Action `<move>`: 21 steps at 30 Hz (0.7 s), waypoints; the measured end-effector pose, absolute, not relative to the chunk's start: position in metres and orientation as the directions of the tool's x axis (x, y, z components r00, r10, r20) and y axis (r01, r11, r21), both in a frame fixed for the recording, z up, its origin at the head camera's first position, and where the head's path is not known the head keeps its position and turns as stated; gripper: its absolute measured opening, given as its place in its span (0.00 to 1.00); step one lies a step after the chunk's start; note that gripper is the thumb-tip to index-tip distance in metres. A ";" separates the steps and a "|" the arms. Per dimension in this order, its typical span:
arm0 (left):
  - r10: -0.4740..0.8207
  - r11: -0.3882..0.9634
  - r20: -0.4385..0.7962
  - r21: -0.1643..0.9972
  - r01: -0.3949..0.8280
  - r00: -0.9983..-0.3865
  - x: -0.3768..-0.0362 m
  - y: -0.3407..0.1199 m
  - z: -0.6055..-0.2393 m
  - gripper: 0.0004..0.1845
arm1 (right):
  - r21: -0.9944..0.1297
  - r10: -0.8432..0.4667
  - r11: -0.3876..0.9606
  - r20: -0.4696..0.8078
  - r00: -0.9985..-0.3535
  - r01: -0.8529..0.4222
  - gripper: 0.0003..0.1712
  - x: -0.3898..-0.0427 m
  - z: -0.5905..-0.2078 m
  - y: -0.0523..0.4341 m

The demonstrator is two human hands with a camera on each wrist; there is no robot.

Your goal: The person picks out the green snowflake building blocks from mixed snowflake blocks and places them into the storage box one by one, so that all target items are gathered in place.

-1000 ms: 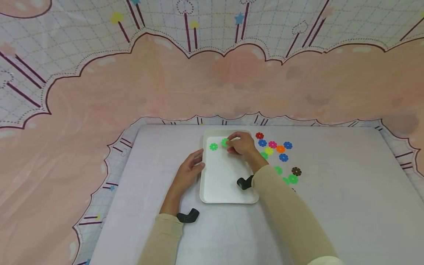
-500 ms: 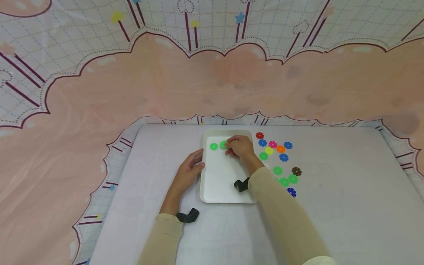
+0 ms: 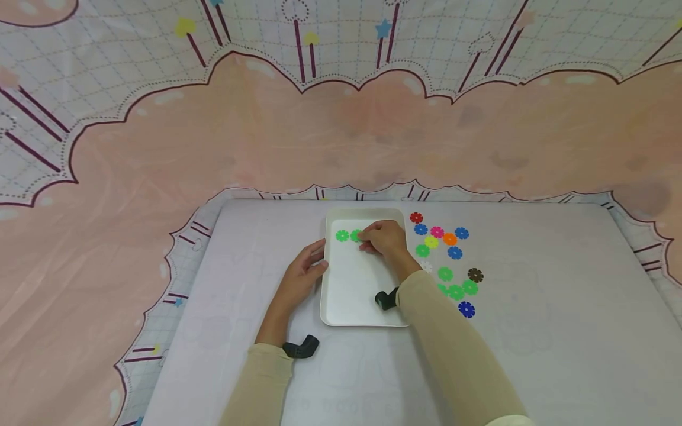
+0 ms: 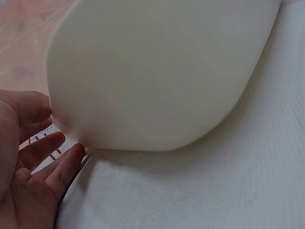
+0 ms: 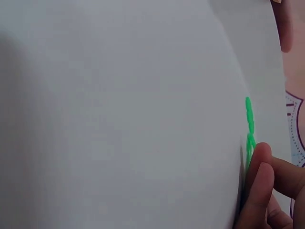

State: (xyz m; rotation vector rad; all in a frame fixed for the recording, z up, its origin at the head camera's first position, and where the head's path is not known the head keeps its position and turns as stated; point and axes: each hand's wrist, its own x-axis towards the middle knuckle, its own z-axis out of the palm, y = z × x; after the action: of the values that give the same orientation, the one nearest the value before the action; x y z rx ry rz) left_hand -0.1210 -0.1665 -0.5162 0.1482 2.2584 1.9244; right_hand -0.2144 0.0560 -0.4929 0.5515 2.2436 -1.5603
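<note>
A white rectangular tray point(image 3: 351, 305) lies on the table. My left hand point(image 3: 300, 278) is at its left side, fingers relaxed; in the left wrist view the fingertips point(image 4: 76, 151) touch the outside of the tray wall point(image 4: 157, 95). Over the tray's far part, my right hand point(image 3: 388, 239) pinches a green notched snowflake disc point(image 3: 355, 235) between thumb and forefinger. Another green snowflake disc point(image 3: 342, 235) lies just left of it on the tray. From the right wrist the two discs show edge-on, their edges meeting, with the fingers point(image 5: 262, 186) at the nearer one.
Right of the tray several loose snowflake discs are scattered on the white tabletop point(image 3: 559, 331), among them a red disc point(image 3: 417, 218), an orange disc point(image 3: 450, 239), a brown disc point(image 3: 476, 275) and a dark blue disc point(image 3: 466, 309). Several green discs point(image 3: 456, 292) lie there too.
My right hand has moved slightly left and toward me, lowering its green disc right beside the other green disc. The left hand has stayed at the tray's side.
</note>
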 end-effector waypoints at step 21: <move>0.184 0.192 -0.126 0.977 -0.090 -0.975 -0.112 -0.159 -0.484 0.30 | -0.813 0.132 0.304 -0.480 -0.867 0.496 0.09 -0.214 -0.495 0.055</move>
State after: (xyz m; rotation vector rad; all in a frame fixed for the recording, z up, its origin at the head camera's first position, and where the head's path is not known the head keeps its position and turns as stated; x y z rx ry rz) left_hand -0.1116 -0.1593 -0.4836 0.0909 2.2491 1.8686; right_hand -0.2144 0.0549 -0.4946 0.5660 2.2534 -1.5840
